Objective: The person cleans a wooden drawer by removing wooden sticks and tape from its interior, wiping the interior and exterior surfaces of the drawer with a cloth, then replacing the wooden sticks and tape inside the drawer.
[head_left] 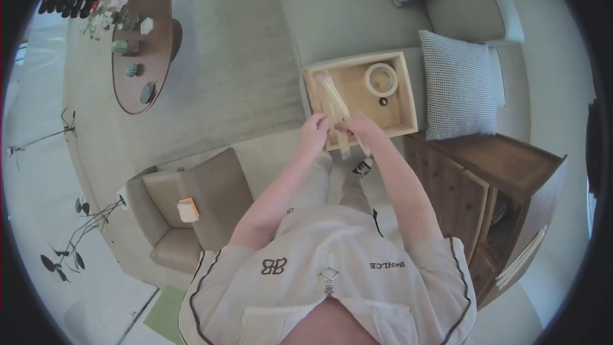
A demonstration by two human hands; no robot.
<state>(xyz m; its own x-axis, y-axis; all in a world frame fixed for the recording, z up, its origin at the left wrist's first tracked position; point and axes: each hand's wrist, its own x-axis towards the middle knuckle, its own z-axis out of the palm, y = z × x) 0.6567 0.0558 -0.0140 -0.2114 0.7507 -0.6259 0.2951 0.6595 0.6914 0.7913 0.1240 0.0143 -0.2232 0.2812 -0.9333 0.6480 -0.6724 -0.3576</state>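
Note:
A shallow wooden box (409, 89) rests on the edge of the grey-green sofa. Long pale thin sticks (332, 92), seemingly in a clear wrapper, lie slanted in its left part, with their near ends over the front rim. My right hand (363, 126) is closed around the lower part of these sticks. Just left of them is my left hand (314, 133), its fingers bent together at the wrapper's edge; whatever they pinch is too small to make out. Inside the box at the right are a roll of pale tape (368, 82) and a small black ring (383, 101).
Cushions (458, 86) lie on the sofa (348, 16). A wooden cabinet (460, 185) stands close on my right. At the left are a brown armchair (220, 201) and an oval coffee table (145, 57) with small plants, on a grey rug (236, 57).

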